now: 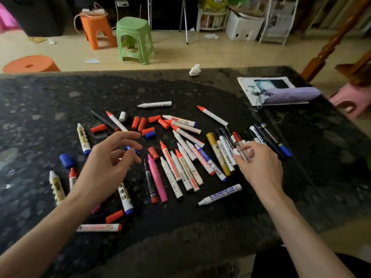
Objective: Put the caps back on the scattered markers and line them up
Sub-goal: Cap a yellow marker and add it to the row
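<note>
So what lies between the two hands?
In the head view, between left hand and right hand: a loose spread of markers, including a pink marker.

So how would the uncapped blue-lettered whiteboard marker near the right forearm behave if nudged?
The whiteboard marker looks round and smooth, so it would probably roll on the polished table. Its plastic barrel looks stiff and likely light. Its bare tip could smear whatever it touches.
</note>
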{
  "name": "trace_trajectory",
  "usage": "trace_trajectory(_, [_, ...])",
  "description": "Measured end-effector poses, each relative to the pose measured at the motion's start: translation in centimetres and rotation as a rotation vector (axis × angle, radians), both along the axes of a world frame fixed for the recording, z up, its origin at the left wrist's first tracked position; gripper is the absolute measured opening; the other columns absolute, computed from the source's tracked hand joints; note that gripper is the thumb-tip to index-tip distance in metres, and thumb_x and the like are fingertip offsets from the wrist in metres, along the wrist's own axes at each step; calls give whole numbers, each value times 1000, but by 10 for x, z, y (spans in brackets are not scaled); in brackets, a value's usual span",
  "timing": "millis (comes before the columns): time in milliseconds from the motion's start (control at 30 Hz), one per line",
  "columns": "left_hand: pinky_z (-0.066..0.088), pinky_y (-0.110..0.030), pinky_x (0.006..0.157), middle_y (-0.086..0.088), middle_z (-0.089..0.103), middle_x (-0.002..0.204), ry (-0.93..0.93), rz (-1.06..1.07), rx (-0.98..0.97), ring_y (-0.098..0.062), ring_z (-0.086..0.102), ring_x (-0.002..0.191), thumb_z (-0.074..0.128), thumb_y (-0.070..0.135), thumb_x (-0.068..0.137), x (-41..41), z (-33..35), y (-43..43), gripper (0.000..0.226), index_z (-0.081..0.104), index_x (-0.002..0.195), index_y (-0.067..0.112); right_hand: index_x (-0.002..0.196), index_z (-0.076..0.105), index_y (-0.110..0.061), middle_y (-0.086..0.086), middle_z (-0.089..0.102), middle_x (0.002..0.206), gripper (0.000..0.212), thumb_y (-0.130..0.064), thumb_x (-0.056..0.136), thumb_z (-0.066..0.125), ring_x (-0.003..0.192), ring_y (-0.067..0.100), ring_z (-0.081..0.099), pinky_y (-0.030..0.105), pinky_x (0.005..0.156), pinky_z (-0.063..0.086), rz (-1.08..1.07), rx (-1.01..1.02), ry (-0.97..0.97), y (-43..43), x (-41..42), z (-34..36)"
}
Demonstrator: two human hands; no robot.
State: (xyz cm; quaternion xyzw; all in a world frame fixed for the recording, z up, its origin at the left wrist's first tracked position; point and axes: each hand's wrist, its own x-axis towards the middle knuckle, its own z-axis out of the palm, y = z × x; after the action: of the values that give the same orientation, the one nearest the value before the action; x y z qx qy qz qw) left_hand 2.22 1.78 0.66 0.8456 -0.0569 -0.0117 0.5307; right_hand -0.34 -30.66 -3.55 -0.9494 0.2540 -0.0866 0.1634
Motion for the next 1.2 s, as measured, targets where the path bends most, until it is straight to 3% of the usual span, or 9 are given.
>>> trace_trajectory(133, [59,-55,75,5,72,103,-6,2,-4,-12,75,82,56,0,100,2,-1,0,37,65,116,33,152,50,-26,2,51,146,50,-30,103,59,136,18,48,32,106,43,228,-40,-40,1,8,-13])
trace_trajectory(233, [59,-56,76,5,73,102,-7,12,-5,-13,75,83,56,1,100,3,-1,1,37,66,117,32,164,25,-21,4,24,171,57,-40,110,29,157,21,23,43,127,26,348,-71,92,5,11,-28])
trace_trajectory(333, [62,-46,79,5,73,102,-1,25,8,-11,75,84,57,2,100,2,0,5,34,66,119,28,166,0,-22,0,0,174,66,-52,108,12,161,18,0,42,129,7,367,-119,210,7,12,-38])
trace_trajectory(600, [62,-37,82,6,73,100,21,40,21,-10,75,85,56,2,100,0,-2,17,33,67,118,27,165,-9,-24,-5,-18,172,76,-65,101,-3,158,17,-21,47,128,-10,383,-157,351,9,22,-36])
trace_trajectory(700, [62,-41,81,7,74,98,13,50,10,-11,76,83,56,0,100,0,-2,22,38,67,112,33,166,9,-24,-3,0,174,66,-54,108,10,160,16,-10,47,129,-3,408,-93,210,11,19,-33])
trace_trajectory(800, [62,-51,84,6,74,98,10,50,5,-12,76,83,55,0,99,0,-3,27,40,67,110,37,158,41,-22,-3,32,168,48,-33,111,33,157,11,20,39,128,20,459,56,-62,11,9,-22])
trace_trajectory(900, [61,-54,85,8,74,100,10,52,-1,-12,76,85,56,2,100,0,-3,29,39,68,110,37,143,61,-21,-5,62,144,38,-17,110,43,134,1,54,25,110,45,427,339,-210,5,0,-9])
trace_trajectory(1000, [61,-53,86,7,74,100,9,47,-4,-11,76,85,56,2,100,-1,-2,28,37,68,111,35,131,69,-19,-8,73,121,32,-11,108,48,110,4,70,31,97,57,376,521,-283,-4,-9,-1])
trace_trajectory(1200, [62,-45,84,8,75,99,0,46,-16,-10,76,83,56,2,100,0,-4,24,37,67,110,36,106,74,-39,-17,70,97,26,-21,89,81,87,0,65,19,70,52,584,402,149,-8,-36,8])
